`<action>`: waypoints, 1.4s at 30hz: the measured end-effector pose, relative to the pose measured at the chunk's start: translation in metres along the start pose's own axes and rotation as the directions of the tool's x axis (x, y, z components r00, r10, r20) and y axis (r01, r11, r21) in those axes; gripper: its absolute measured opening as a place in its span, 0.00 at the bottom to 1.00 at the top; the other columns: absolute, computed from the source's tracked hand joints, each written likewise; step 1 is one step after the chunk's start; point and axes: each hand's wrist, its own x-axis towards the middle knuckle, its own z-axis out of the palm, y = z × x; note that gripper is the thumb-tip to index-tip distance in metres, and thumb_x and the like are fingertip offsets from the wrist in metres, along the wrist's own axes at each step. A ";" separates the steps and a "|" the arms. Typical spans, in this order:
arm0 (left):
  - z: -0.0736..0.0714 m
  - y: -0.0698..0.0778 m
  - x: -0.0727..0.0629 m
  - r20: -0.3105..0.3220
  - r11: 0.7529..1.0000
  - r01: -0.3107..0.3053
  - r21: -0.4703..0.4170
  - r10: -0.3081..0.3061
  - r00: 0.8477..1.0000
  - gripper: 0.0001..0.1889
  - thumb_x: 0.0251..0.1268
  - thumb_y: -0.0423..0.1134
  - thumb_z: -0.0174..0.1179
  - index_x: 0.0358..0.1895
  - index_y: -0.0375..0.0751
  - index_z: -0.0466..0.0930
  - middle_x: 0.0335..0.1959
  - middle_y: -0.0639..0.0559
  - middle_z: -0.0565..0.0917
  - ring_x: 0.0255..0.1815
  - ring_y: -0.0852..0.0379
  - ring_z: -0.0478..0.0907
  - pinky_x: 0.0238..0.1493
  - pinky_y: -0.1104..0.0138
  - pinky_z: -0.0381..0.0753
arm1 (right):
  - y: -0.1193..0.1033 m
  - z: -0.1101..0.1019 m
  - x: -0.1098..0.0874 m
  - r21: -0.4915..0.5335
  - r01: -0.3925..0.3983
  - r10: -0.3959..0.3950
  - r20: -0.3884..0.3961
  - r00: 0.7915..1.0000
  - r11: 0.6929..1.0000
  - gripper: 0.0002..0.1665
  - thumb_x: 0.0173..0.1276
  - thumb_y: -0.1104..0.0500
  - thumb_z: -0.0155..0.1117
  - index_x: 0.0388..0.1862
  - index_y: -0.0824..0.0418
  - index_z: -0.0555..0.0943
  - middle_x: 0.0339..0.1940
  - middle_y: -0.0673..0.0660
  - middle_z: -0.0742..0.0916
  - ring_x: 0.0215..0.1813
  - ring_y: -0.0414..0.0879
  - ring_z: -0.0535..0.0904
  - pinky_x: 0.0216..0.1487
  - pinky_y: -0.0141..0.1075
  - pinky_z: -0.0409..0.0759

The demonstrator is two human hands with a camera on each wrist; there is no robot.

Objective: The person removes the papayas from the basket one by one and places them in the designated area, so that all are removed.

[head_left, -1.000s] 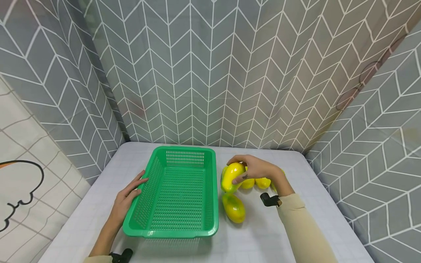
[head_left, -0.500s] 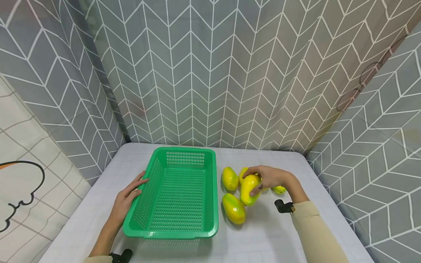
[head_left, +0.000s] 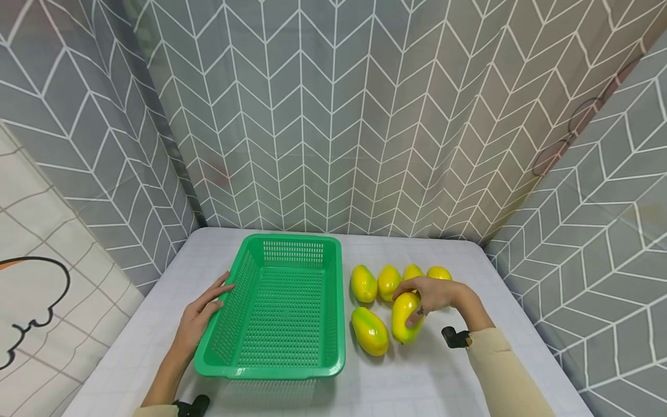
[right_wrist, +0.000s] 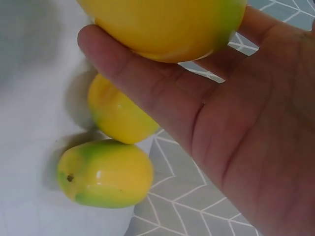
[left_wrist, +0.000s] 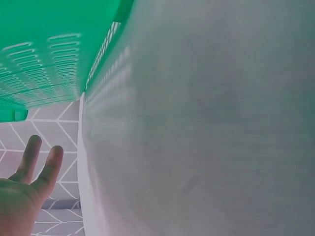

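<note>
My right hand grips a yellow-green mango, with the thumb on its near side and the fingers over the top. In the right wrist view the same mango lies against the fingers. Just left of it on the table is another mango. My left hand rests its straight fingertips on the left rim of a green plastic basket. Two of its fingers show extended below the basket wall in the left wrist view. Bare mesh floor shows inside the basket.
Behind the right hand several more mangoes stand in a row, among them one at the left end and one at the right end. A white cloth covers the table. Grey patterned curtains hang close behind and beside it.
The right hand has carried its mango rightward and toward the front, from over the back row to beside the front mango. The left hand and the basket stay where they were.
</note>
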 end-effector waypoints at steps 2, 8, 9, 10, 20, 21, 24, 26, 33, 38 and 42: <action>0.000 0.000 0.000 -0.003 1.000 0.005 0.009 -0.005 1.000 0.19 0.84 0.31 0.47 0.68 0.28 0.79 0.83 0.53 0.70 0.78 0.83 0.60 0.68 0.88 0.61 | 0.001 0.003 0.000 0.021 -0.028 0.028 0.002 1.000 0.999 0.39 0.50 0.56 0.89 0.62 0.53 0.84 0.67 0.55 0.83 0.68 0.55 0.75 0.73 0.61 0.73; 0.000 0.002 0.000 -0.015 0.999 0.019 0.034 -0.018 1.000 0.19 0.85 0.32 0.46 0.67 0.30 0.80 0.82 0.52 0.70 0.77 0.83 0.61 0.67 0.88 0.61 | 0.003 0.012 0.003 0.012 -0.061 0.061 0.011 0.998 0.998 0.40 0.49 0.56 0.89 0.63 0.51 0.84 0.68 0.56 0.82 0.69 0.56 0.75 0.73 0.64 0.73; 0.000 0.002 0.000 -0.015 0.999 0.021 0.033 -0.021 1.000 0.19 0.85 0.32 0.46 0.67 0.31 0.80 0.82 0.52 0.70 0.77 0.83 0.61 0.67 0.88 0.61 | 0.003 0.012 0.003 0.012 -0.062 0.062 0.013 0.998 0.998 0.40 0.49 0.56 0.89 0.63 0.51 0.84 0.69 0.56 0.82 0.69 0.56 0.75 0.73 0.64 0.72; 0.000 0.002 0.000 -0.015 0.999 0.023 0.033 -0.022 1.000 0.19 0.85 0.32 0.46 0.67 0.31 0.80 0.82 0.53 0.70 0.77 0.83 0.61 0.67 0.88 0.61 | 0.003 0.013 0.004 0.011 -0.064 0.064 0.016 0.998 0.998 0.40 0.48 0.56 0.89 0.63 0.51 0.84 0.69 0.56 0.83 0.69 0.56 0.75 0.74 0.65 0.72; 0.001 0.002 0.001 -0.036 0.998 0.034 0.048 -0.032 0.999 0.18 0.85 0.32 0.48 0.65 0.31 0.82 0.81 0.54 0.73 0.76 0.84 0.63 0.67 0.88 0.61 | 0.004 0.020 0.009 -0.006 -0.075 0.076 0.048 0.996 0.997 0.36 0.49 0.57 0.89 0.59 0.48 0.85 0.67 0.53 0.84 0.68 0.54 0.75 0.74 0.64 0.72; 0.001 0.002 0.001 -0.036 0.998 0.037 0.047 -0.035 0.999 0.18 0.85 0.33 0.49 0.65 0.31 0.82 0.81 0.55 0.73 0.76 0.84 0.63 0.67 0.88 0.62 | 0.005 0.020 0.009 -0.014 -0.075 0.076 0.052 0.996 0.997 0.36 0.49 0.57 0.89 0.59 0.48 0.85 0.67 0.53 0.84 0.68 0.54 0.75 0.73 0.65 0.72; 0.000 0.002 0.002 -0.030 0.998 0.044 0.040 -0.043 0.999 0.17 0.84 0.35 0.52 0.66 0.31 0.82 0.80 0.59 0.72 0.75 0.85 0.64 0.63 0.85 0.72 | 0.006 0.023 0.011 -0.021 -0.077 0.078 0.061 0.995 0.997 0.35 0.50 0.57 0.89 0.58 0.47 0.85 0.67 0.53 0.84 0.68 0.54 0.75 0.73 0.65 0.72; 0.000 0.001 0.002 -0.024 0.998 0.044 0.033 -0.043 0.999 0.18 0.83 0.35 0.54 0.66 0.30 0.81 0.80 0.62 0.73 0.74 0.86 0.65 0.56 0.84 0.78 | 0.005 0.024 0.012 -0.023 -0.080 0.081 0.066 0.995 0.997 0.35 0.50 0.58 0.89 0.58 0.47 0.86 0.66 0.52 0.84 0.68 0.54 0.75 0.73 0.65 0.72; -0.002 0.000 0.004 -0.017 0.997 0.060 0.037 -0.060 0.998 0.17 0.81 0.35 0.57 0.65 0.30 0.82 0.78 0.67 0.73 0.71 0.87 0.66 0.49 0.82 0.82 | 0.002 0.026 0.013 -0.032 -0.106 0.108 0.071 0.992 0.994 0.34 0.49 0.58 0.89 0.56 0.46 0.86 0.65 0.52 0.84 0.66 0.53 0.76 0.70 0.63 0.75; -0.002 0.000 0.004 -0.026 0.996 0.079 0.044 -0.078 0.997 0.17 0.81 0.36 0.58 0.65 0.31 0.82 0.78 0.68 0.74 0.70 0.88 0.66 0.46 0.81 0.83 | 0.003 0.026 0.016 -0.039 -0.105 0.107 0.078 0.991 0.994 0.34 0.50 0.58 0.89 0.56 0.45 0.86 0.66 0.51 0.84 0.66 0.52 0.75 0.68 0.61 0.77; -0.001 0.001 0.005 -0.028 0.996 0.078 0.033 -0.077 0.997 0.17 0.81 0.36 0.57 0.65 0.30 0.82 0.78 0.67 0.74 0.71 0.88 0.66 0.45 0.80 0.84 | 0.002 0.026 0.017 -0.039 -0.101 0.104 0.080 0.991 0.994 0.34 0.50 0.59 0.89 0.57 0.46 0.86 0.66 0.51 0.84 0.66 0.53 0.75 0.70 0.63 0.75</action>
